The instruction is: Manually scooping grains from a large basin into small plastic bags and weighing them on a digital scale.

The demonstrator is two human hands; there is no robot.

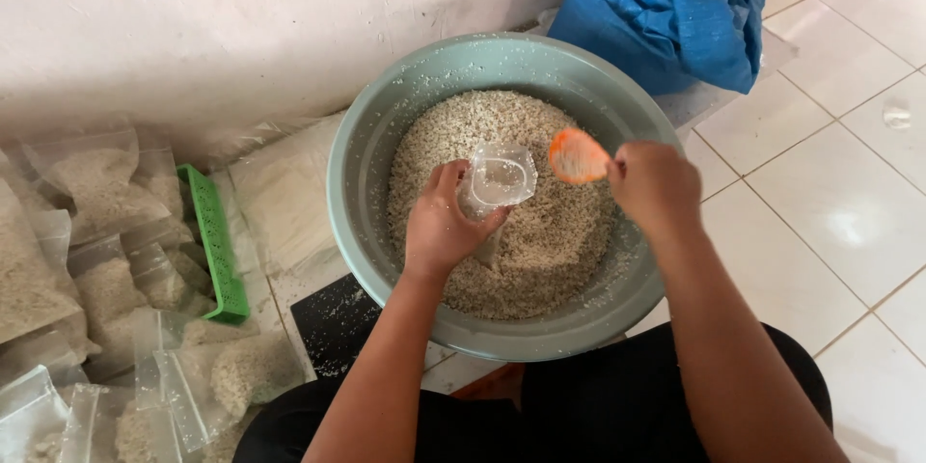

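Observation:
A wide grey-green basin (362, 149) stands on the floor in front of me, filled with pale rice grains (540, 251). My left hand (439, 227) holds a small clear plastic bag (499, 178) upright over the grains, its mouth held open. My right hand (654, 183) grips an orange scoop (577, 156), which is tilted toward the bag's mouth and sits just to the right of it. The scoop is blurred, and I cannot tell what it carries.
Several clear bags packed with rice (101, 193) lie piled at the left. Beside them are a green plastic basket (217, 246) and a dark flat board (333, 318). A blue sack (666, 10) leans at the wall, with white floor tiles (820, 183) to the right.

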